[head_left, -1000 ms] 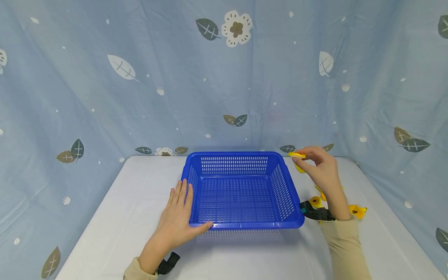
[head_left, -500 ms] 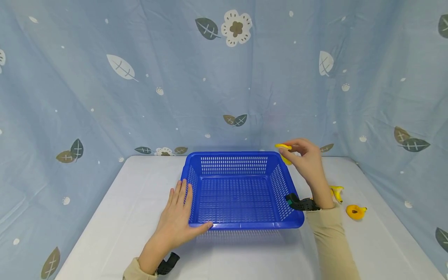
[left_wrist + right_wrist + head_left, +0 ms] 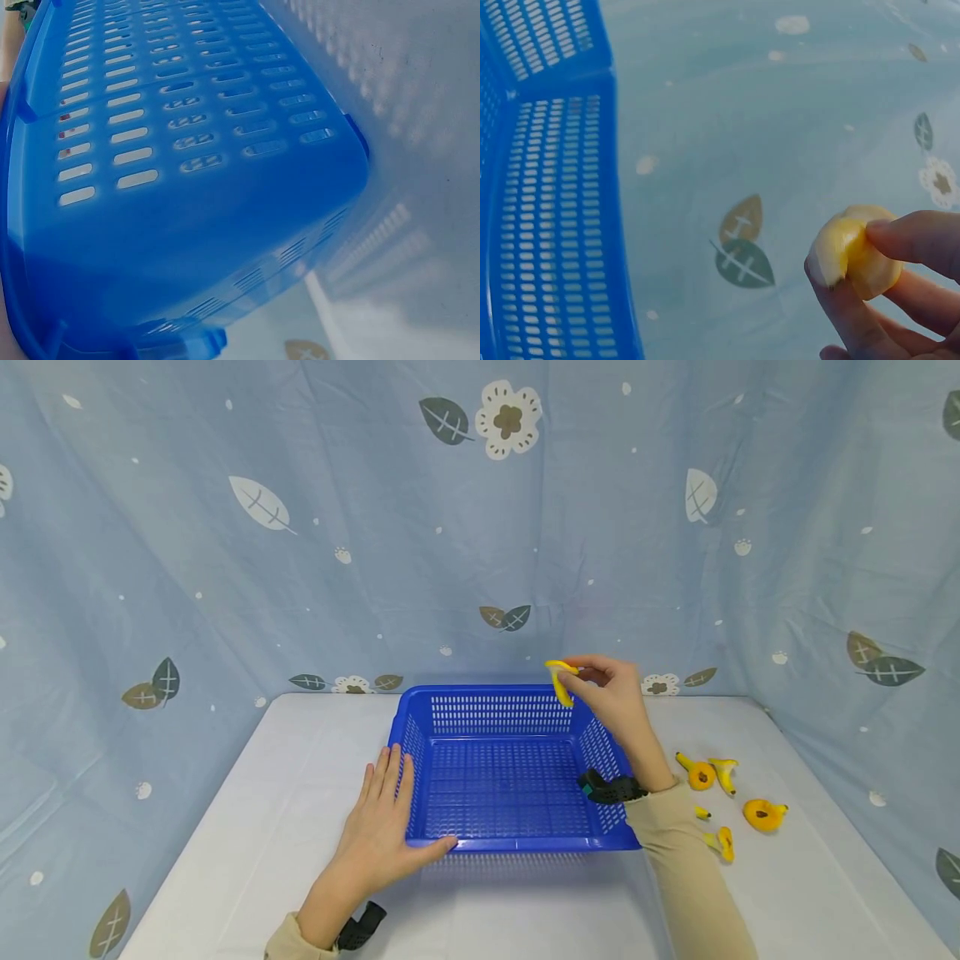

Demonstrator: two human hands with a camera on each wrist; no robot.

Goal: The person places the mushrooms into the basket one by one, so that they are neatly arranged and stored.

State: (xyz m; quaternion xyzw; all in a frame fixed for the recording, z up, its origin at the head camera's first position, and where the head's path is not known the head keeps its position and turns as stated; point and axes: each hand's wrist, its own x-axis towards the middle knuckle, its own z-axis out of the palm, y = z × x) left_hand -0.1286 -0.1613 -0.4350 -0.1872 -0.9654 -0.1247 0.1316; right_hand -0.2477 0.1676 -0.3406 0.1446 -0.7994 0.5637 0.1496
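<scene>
A yellow mushroom [image 3: 562, 682] with a broad cap and a curved stem is pinched between the thumb and fingers of my right hand [image 3: 617, 695]. It hangs above the back right part of a blue plastic basket [image 3: 517, 843]. The right wrist view shows the mushroom [image 3: 864, 259] up close, its stem toward the camera. Straight fingers of my left hand [image 3: 378, 831] rest along the basket's left rim, the thumb on the front left corner. In the left wrist view the slotted basket wall [image 3: 187, 217] fills most of the picture.
Several more yellow mushrooms [image 3: 763, 815] lie on the white tabletop [image 3: 795, 893] right of the basket, some partly behind the right sleeve [image 3: 690, 860]. A blue patterned curtain [image 3: 480, 527] hangs behind the table.
My right hand has carried the mushroom leftward, from right of the basket to over its back right part. More mushrooms on the table are uncovered. The left hand stays in place.
</scene>
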